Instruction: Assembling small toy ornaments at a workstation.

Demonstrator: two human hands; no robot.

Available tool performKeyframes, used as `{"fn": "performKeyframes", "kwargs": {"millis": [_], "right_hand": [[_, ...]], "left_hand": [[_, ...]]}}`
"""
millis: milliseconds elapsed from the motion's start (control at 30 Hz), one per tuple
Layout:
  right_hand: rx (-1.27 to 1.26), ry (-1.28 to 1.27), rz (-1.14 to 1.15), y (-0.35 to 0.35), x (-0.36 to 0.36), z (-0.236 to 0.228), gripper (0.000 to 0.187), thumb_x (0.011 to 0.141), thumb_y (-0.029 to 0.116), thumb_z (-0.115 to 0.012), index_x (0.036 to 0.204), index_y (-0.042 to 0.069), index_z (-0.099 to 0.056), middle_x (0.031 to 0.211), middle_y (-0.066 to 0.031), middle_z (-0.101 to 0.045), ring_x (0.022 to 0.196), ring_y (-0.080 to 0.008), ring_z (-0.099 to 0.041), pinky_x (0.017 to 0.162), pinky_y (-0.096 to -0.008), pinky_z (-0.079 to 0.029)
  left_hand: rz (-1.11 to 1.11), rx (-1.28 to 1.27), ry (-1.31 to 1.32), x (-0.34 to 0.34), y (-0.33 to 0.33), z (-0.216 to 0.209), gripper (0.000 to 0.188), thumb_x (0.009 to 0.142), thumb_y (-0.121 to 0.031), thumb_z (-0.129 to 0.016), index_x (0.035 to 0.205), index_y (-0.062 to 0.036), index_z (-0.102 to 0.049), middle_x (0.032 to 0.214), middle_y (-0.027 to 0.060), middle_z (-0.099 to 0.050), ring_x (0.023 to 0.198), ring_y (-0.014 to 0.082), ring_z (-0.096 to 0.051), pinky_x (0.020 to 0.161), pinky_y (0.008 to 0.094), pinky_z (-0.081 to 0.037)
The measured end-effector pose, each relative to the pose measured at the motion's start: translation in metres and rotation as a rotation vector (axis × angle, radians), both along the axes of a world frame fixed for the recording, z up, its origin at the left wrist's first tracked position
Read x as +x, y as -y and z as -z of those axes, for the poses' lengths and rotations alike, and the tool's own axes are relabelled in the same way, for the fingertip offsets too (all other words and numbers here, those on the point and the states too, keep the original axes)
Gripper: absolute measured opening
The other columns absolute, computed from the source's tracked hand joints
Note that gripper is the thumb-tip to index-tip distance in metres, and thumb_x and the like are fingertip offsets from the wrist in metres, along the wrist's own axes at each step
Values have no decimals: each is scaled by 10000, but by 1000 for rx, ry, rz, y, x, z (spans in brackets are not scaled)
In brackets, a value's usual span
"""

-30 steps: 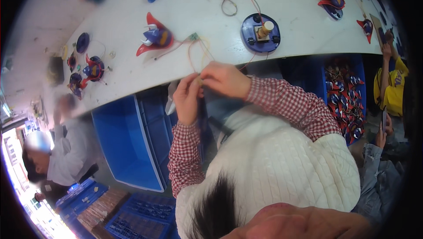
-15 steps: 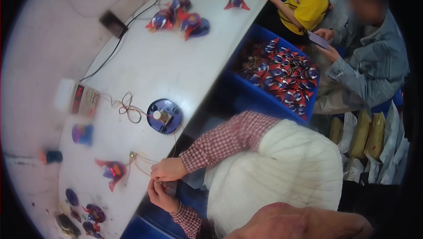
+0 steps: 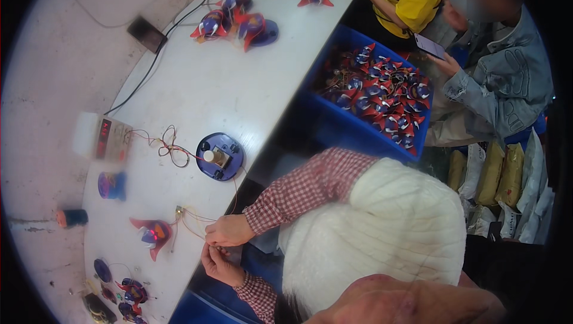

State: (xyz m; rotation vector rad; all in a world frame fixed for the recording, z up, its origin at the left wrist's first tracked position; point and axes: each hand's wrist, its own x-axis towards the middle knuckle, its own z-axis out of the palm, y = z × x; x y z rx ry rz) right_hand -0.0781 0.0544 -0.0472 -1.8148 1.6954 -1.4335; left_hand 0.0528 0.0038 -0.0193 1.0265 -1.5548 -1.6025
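Observation:
My right hand (image 3: pixel 230 230), the upper one, is closed in a pinch on thin wires (image 3: pixel 196 215) at the table's edge. These wires loop back to a small part (image 3: pixel 179 211) on the white table. My left hand (image 3: pixel 222 265) is just below, its fingertips closed against the right hand's; what lies between them is too small to make out. A round purple base (image 3: pixel 220 157) with a white knob on top lies beyond the hands, and one thin wire trails from it toward my right hand. To their left sits a red-and-purple winged toy piece (image 3: pixel 154 234), glowing red.
A box with a red display (image 3: pixel 112 138) is wired to the base. More toy pieces (image 3: pixel 132 291) lie near left, others (image 3: pixel 239 19) farther off. A blue bin (image 3: pixel 310 109) full of them stands right, by two co-workers. A dark spool (image 3: pixel 73 218) is at the wall.
My hands stay almost in place, with the whole view shifted slightly. The co-worker in denim has taken one hand off the phone and raised it; the phone has tilted.

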Motion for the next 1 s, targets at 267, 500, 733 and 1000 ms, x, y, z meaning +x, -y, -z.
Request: {"fn": "performKeyframes", "kwargs": {"millis": [267, 500, 733, 1000], "right_hand": [[20, -89, 31, 0, 3, 1, 89, 863, 134, -546, 824, 54, -548, 812, -88, -524, 649, -250, -551, 591, -318, -470], [35, -102, 24, 2, 4, 6, 89, 860, 137, -548, 830, 53, -551, 823, -93, -523, 647, -250, -554, 589, -325, -474], [114, -105, 2, -4, 3, 3, 70, 842, 122, -582, 844, 58, -552, 834, -90, -529, 650, -250, -564, 596, -319, -480], [22, -179, -2, -29, -8, -15, 141, 817, 132, -638, 905, 57, -557, 851, -87, -526, 657, -240, -561, 596, -316, -478]], "left_hand": [[-42, 14, 33, -1, 0, 4, 166, 937, -79, -528, 1004, 17, -644, 738, 32, -591, 581, 62, -434, 525, 160, -363], [-32, -15, 44, -2, 0, 6, 165, 939, -98, -534, 994, 9, -647, 726, 30, -590, 573, 63, -434, 521, 162, -363], [72, -204, 188, 19, 12, 19, 196, 938, -123, -544, 1078, -13, -626, 876, 76, -608, 672, 100, -494, 583, 196, -423], [-66, -918, 523, 27, 25, 23, 335, 918, -102, -552, 1244, -27, -535, 1210, 170, -505, 955, 226, -528, 802, 305, -468]]}}
